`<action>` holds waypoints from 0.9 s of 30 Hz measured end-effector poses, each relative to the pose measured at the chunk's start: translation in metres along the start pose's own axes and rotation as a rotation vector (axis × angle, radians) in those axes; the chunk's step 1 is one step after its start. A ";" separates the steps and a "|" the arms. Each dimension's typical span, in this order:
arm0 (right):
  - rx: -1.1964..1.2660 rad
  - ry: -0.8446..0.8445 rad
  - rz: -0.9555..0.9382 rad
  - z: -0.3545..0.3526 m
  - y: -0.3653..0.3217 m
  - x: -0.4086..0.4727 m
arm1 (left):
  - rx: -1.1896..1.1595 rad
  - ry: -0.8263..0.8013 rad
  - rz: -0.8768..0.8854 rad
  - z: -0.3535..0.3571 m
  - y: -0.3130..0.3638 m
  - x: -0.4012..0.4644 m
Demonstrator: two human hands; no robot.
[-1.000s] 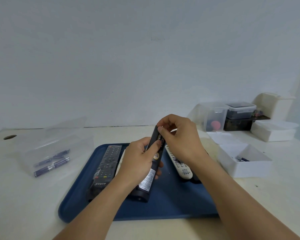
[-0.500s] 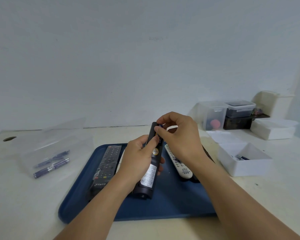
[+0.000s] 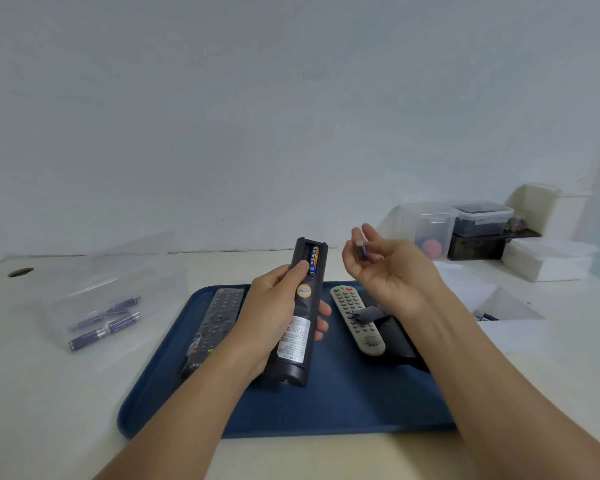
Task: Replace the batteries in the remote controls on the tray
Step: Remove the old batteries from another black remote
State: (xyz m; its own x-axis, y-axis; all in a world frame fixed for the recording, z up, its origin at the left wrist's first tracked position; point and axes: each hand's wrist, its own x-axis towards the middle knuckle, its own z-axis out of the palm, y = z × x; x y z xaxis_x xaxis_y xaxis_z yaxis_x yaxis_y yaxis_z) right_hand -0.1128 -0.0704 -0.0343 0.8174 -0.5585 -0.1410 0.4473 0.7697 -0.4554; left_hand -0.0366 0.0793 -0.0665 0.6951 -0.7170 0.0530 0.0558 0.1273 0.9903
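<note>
My left hand (image 3: pixel 274 313) grips a black remote (image 3: pixel 300 323) held back side up over the blue tray (image 3: pixel 343 403). Its battery bay at the top stands uncovered, and one blue-and-gold battery (image 3: pixel 314 260) lies in the right slot. My thumb rests beside that battery. My right hand (image 3: pixel 388 271) is raised to the right of the remote and pinches a small battery (image 3: pixel 362 249) between thumb and fingers. On the tray lie a black remote (image 3: pixel 219 317), a grey remote (image 3: pixel 357 318) and a black remote (image 3: pixel 395 337) with a loose cover (image 3: pixel 368 313).
A clear box (image 3: pixel 111 289) with several purple batteries (image 3: pixel 104 323) sits left of the tray. A white open box (image 3: pixel 510 310) stands to the right. Clear and white containers (image 3: pixel 482 223) crowd the back right corner. A round hole (image 3: pixel 21 272) marks the far left table.
My right hand has pulled away from the remote's battery bay to the right, taking a battery with it. The left slot of the bay now shows bare.
</note>
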 end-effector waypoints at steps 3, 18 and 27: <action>-0.325 0.095 -0.003 -0.001 0.007 0.004 | 0.021 -0.027 -0.010 0.001 0.002 -0.001; -1.115 -0.094 -0.064 -0.006 0.003 -0.004 | -0.753 -0.121 -0.096 -0.048 0.018 0.016; -1.590 -0.285 -0.460 -0.001 0.043 -0.016 | -0.205 0.000 0.162 -0.012 0.001 0.017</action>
State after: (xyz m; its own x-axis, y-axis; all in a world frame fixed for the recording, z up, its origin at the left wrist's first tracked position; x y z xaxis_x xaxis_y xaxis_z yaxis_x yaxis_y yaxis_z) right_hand -0.1073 -0.0285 -0.0528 0.8468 -0.4255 0.3192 0.0110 -0.5860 -0.8103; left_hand -0.0160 0.0754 -0.0662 0.7069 -0.6759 0.2087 0.0882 0.3769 0.9221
